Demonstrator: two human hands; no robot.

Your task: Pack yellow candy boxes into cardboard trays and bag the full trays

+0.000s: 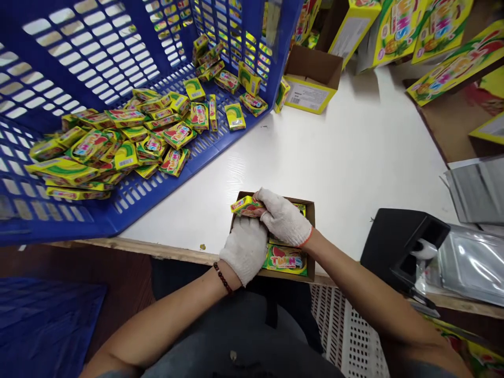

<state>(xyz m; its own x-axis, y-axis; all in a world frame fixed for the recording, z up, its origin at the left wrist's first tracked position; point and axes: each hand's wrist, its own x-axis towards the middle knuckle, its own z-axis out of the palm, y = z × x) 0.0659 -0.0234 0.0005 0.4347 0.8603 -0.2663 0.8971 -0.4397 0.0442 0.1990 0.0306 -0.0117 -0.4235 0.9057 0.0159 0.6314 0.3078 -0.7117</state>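
A small yellow candy box [244, 205] with red and green print is pinched in my right hand [284, 218], which wears a white knitted glove. It is held above the far left corner of an open cardboard carton [311, 216]. My left hand [244, 249], gloved too, lies over the carton's left side just below that box. Its fingers curl downward, and what they grip, if anything, is hidden. Inside the carton, a candy box marked "TWINS" [287, 260] lies flat at the near right; my hands cover much of the rest.
A tilted blue plastic crate [153, 202] at the left holds a heap of small candy boxes [137, 139]. An open carton [311, 79] and printed display boxes [397, 31] stand behind. To the right are a black tape dispenser [394, 247] and clear plastic sheets [472, 262].
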